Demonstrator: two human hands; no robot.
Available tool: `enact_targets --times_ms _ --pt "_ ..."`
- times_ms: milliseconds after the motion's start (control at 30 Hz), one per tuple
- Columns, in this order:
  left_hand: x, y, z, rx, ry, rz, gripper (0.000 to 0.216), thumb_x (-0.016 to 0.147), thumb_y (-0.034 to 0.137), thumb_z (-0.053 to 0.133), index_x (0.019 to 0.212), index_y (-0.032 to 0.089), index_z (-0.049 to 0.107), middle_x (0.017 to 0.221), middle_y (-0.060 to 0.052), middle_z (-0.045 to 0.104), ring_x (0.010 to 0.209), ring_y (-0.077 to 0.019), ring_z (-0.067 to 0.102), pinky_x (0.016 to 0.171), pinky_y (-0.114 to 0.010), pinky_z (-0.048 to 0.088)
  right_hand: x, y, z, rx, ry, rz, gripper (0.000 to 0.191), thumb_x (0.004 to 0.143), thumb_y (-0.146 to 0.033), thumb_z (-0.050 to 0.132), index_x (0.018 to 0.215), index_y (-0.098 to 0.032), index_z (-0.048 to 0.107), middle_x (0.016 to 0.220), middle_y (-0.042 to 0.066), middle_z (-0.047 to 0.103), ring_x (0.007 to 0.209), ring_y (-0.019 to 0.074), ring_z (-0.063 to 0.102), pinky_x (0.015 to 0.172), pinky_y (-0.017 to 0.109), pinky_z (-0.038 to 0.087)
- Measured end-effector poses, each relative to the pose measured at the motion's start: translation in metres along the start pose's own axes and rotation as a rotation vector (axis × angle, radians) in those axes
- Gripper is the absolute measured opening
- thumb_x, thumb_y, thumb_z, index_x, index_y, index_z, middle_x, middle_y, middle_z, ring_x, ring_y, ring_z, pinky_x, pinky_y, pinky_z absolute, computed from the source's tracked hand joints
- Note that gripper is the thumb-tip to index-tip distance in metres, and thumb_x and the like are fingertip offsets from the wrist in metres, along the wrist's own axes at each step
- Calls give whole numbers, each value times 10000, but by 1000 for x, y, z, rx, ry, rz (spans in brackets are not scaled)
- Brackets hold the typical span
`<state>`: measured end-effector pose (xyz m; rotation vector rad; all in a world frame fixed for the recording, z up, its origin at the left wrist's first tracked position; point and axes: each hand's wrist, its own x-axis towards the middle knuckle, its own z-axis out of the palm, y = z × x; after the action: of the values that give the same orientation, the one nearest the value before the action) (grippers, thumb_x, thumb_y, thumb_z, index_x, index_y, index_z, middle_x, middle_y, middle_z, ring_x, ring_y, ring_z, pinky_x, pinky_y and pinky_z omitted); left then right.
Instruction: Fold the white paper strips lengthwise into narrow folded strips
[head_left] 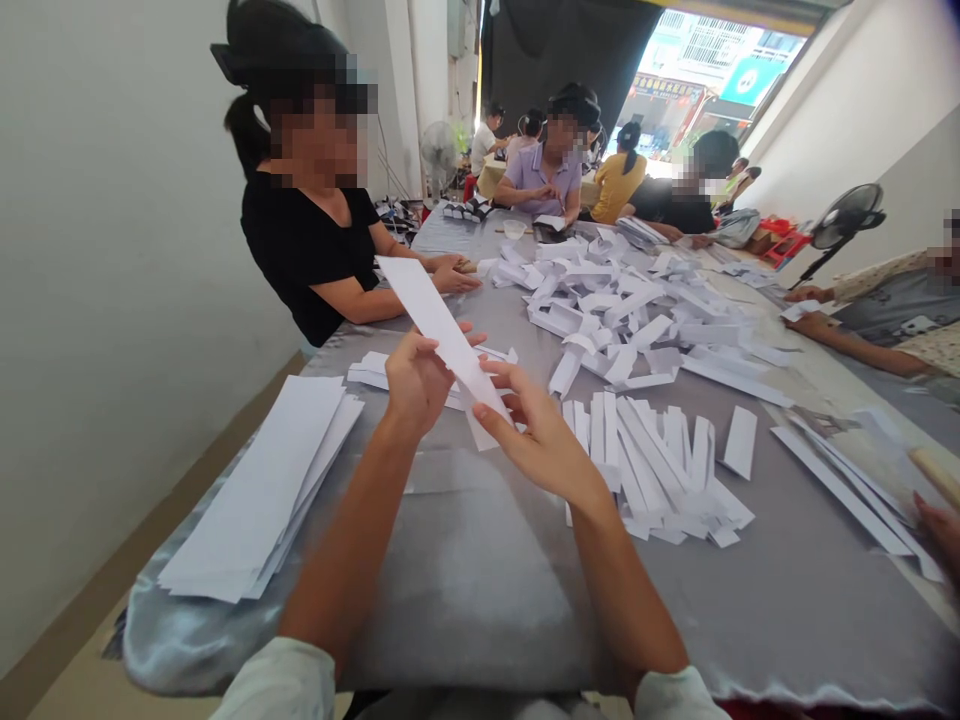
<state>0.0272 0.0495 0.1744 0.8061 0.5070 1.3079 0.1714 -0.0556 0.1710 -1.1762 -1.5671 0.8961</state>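
While I watch remotely, left hand (411, 385): pinching long white paper strip (439, 325)
right hand (540, 435): pinching its lower end
nearest: loose paper strips (652, 465)

Paper strips (255, 490) left on the table (465, 590), folded strips (652, 465) right, a heap (622, 310), probably also paper, behind them

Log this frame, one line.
left hand: holds paper strip | right hand: holds same strip | nearby: folded strips, flat stack
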Motion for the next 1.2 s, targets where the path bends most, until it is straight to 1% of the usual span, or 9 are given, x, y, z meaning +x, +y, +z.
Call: enact_targets --times_ms 100,233,400,533,667,833,1000,1100,1200 --pt "-1 5 -1 -21 -4 -29 274 674 258 601 932 176 644 1011 -130 797 1167 -407 755 923 -520 635 1 4 0 -48 48 0 609 976 -295 704 1542 -277 480 1316 90 686 971 207 701 723 320 563" --pt "0 10 -4 -35 49 -17 279 750 302 645 999 178 667 1000 -124 803 1121 -386 775 935 -515 653 -1 10 -2 -199 41 30 783 912 -256 760 1612 -269 410 1213 71 677 986 224 671 812 370 567" --pt "4 18 -9 -41 119 26 406 852 498 716 1096 175 673 1020 -129 800 1041 -370 801 904 -487 673 -5 13 -5 -361 -58 77 722 927 -215 727 1591 -261 447 1290 95 635 1123 262 623 978 451 536" --pt "5 24 -11 -12 137 84 343 859 420 730 1068 149 708 1041 -129 805 972 -322 805 849 -419 675 -4 16 -6 -434 -131 81 583 940 -159 670 1496 -244 516 1255 99 620 1104 264 617 944 422 522" --pt "6 26 -12 13 145 139 299 863 408 699 983 137 731 1056 -128 814 779 -231 762 620 -303 620 -2 22 -7 -480 -203 37 459 950 -146 633 1389 -232 532 1232 98 610 1111 272 608 935 404 494" --pt "9 27 -14 31 140 196 352 856 541 723 774 208 642 833 -78 779 601 -172 640 481 -252 498 -4 24 -8 -525 -296 47 296 982 -173 620 1260 -220 532 1193 87 605 1050 257 601 902 390 467" --pt "14 25 -18 56 158 218 421 854 560 756 708 209 576 676 -20 672 526 -125 567 475 -230 463 -3 19 -7 -520 -294 42 224 976 -196 637 1163 -230 518 1152 64 632 1012 246 602 839 360 445" --pt "17 23 -21 117 211 233 409 894 559 731 727 208 607 642 -18 663 539 -141 605 491 -232 473 -4 14 -7 -504 -282 80 197 980 -247 638 1119 -242 499 1045 37 646 897 234 599 737 335 421" --pt "18 23 -22 133 248 282 384 925 555 725 781 209 641 697 -37 716 614 -172 683 551 -249 520 -6 10 -7 -461 -262 137 230 983 -293 634 1157 -254 489 951 9 627 762 213 576 652 315 401"
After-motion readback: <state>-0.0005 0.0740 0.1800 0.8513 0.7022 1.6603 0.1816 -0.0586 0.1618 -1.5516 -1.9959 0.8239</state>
